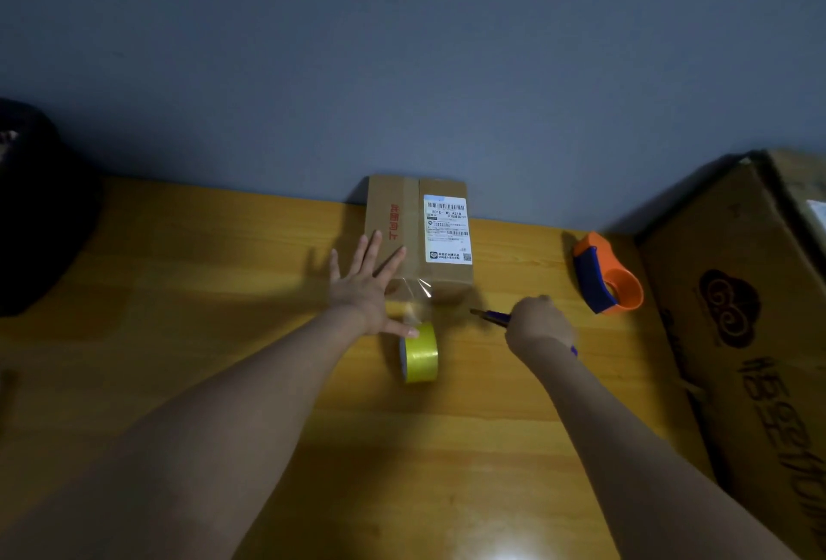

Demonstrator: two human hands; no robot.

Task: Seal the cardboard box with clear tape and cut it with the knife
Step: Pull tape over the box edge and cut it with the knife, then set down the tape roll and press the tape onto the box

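A small cardboard box (418, 233) with a white shipping label and red print lies against the wall on the wooden table (201, 300). A strip of clear tape (418, 291) runs from the box's near edge down to a yellowish tape roll (420, 353) standing on the table. My left hand (364, 287) is spread flat, fingers on the box's left near corner, thumb touching the roll. My right hand (538, 322) is closed around a knife (489, 315) with a dark blue handle, its blade pointing left toward the tape strip, a short gap away.
An orange and blue tape dispenser (605, 275) sits on the table to the right. A large cardboard box (751, 322) with printed characters fills the right side. A dark object (40, 211) stands at the far left. A grey wall (402, 59) backs the table.
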